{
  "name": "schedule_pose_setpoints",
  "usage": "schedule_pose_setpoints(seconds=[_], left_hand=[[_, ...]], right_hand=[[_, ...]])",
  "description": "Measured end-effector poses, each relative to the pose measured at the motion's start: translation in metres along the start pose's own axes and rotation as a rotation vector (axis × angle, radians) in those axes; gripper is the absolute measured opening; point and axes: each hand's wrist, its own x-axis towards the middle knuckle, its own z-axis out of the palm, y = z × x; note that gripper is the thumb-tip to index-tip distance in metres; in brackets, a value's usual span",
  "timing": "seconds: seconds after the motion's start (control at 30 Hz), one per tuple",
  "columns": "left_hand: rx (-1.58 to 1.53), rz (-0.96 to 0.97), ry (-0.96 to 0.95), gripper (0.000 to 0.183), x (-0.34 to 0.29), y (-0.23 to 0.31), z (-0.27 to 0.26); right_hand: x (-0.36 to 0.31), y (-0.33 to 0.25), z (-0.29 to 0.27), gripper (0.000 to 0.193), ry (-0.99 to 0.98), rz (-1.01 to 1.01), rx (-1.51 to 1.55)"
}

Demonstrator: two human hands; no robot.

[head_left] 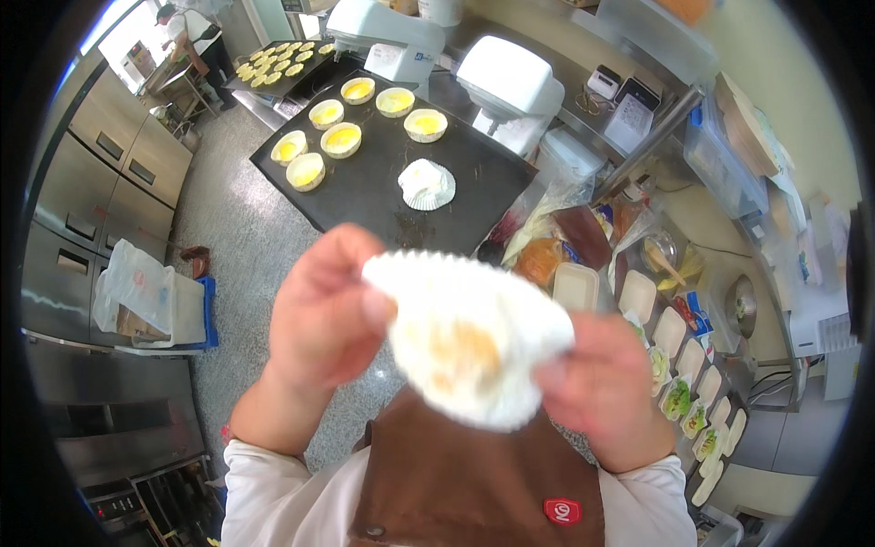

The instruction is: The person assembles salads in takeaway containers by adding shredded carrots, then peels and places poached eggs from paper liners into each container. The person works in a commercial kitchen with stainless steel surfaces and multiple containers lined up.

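Note:
Up close, my left hand (328, 314) and my right hand (602, 383) hold a white pleated paper baking cup (437, 301) between them. My left thumb and fingers pinch one edge, and my right fingers grip the opposite edge. The cup is spread out, with a brownish patch at its middle; blur hides whether it is one cup or several. Beyond it lies a black baking tray (374, 196). Toward its far left side stand several paper cups with yellow filling, one of them a filled cup (342, 139). Another white paper cup (426, 185), folded or crumpled, rests nearer on the tray.
A second dark tray (305, 71) with several filled cups stands farther back. White mixers (510, 87) line the tray's far side. At right, open food boxes (679, 397) and bagged goods crowd a counter. A white bin (173, 301) stands left; a person (196, 41) works far back.

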Motion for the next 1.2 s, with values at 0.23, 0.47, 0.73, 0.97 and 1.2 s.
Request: schedule_pose_setpoints(seconds=[0.23,0.47,0.73,0.97,1.2], left_hand=[[-0.056,-0.099,0.068,0.019,0.002,-0.033,0.019],[-0.041,-0.142,-0.157,0.028,-0.040,-0.013,0.115],[-0.218,-0.045,-0.189,0.024,-0.050,-0.048,0.171],[-0.266,-0.158,-0.008,0.023,-0.049,-0.058,0.163],[-0.043,-0.178,0.039,0.020,-0.018,-0.040,0.044]], right_hand=[[-0.010,0.012,-0.028,0.042,-0.126,0.029,0.508],[-0.109,-0.012,-0.066,0.028,-0.446,-0.240,0.102],[-0.104,-0.038,-0.083,0.032,-0.683,-0.214,0.265],[-0.139,-0.001,-0.080,0.033,-0.235,-0.078,0.524],[-0.034,0.045,-0.061,0.046,-0.028,-0.116,0.497]])
